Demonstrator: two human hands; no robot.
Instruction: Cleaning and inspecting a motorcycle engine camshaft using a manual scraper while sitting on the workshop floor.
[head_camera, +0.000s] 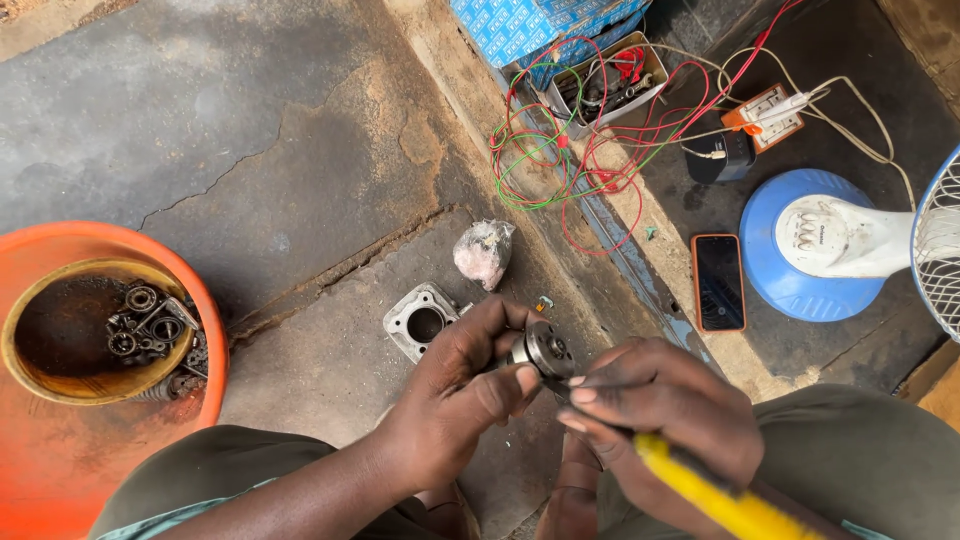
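Note:
My left hand (455, 395) grips a small round metal part (545, 350) with holes in its face, held up over the concrete floor. My right hand (665, 410) holds a tool with a yellow handle (715, 495); its tip touches the metal part and is mostly hidden by my fingers. A grey metal cylinder block (420, 322) lies on the floor just beyond my left hand. My knees in olive trousers frame both hands.
An orange basin (60, 450) at left holds a yellow bowl (95, 390) of oily bearings and small parts. A crumpled plastic bag (484, 252), tangled red and green wires (570, 160), a box of parts (605, 85), a phone (718, 282), a socket and a blue-based fan (810, 250) lie beyond.

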